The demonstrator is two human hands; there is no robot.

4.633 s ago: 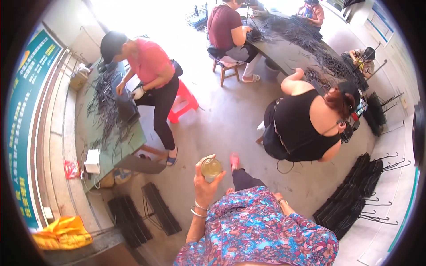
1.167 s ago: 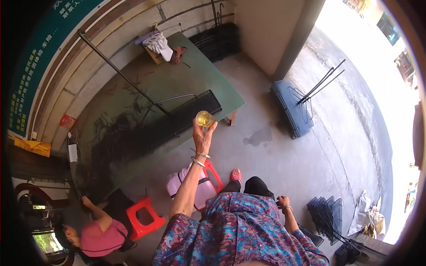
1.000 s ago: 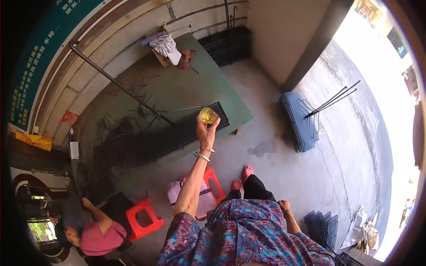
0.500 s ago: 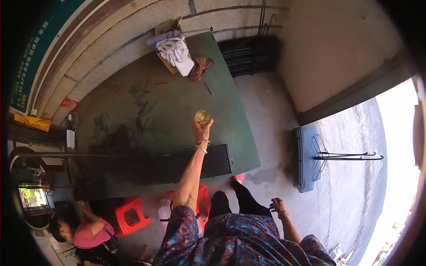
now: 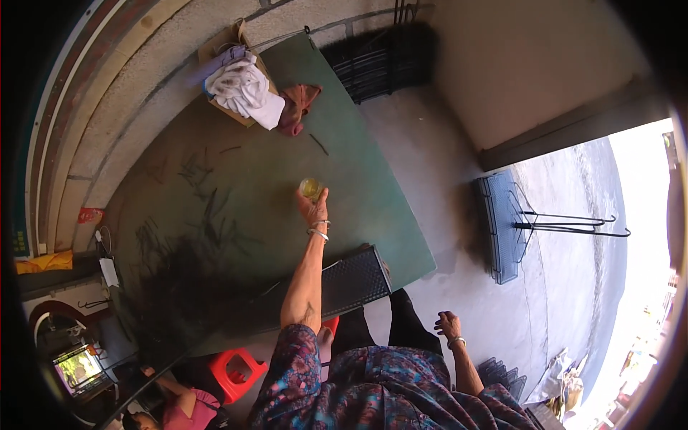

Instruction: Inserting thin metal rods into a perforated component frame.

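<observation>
My left hand (image 5: 313, 206) reaches out over a green table (image 5: 358, 193), its fingers wrapped round a small clear cup (image 5: 309, 188). Pale yellow liquid shows inside the cup. Two bracelets circle that wrist. Down at my right side, my right hand (image 5: 449, 326) hangs beyond the table's corner. Its fingers are loosely bent and somewhat apart, with nothing seen in them. Close to my left forearm lies a black mesh rack (image 5: 358, 276) along the table's near edge.
A cardboard box (image 5: 215, 46) with white cloth (image 5: 245, 86) stands at the far side, a brown cloth (image 5: 297, 107) beside it. Dark thin pieces (image 5: 193, 244) cover the table's left. Blue-grey mesh racks (image 5: 499, 226) stand right. A red stool (image 5: 236, 374) and a person (image 5: 190, 408) are lower left.
The view has shifted and turned, so the table and box sit differently. My left hand still grips the cup over the table. My right hand stays low at my side.
</observation>
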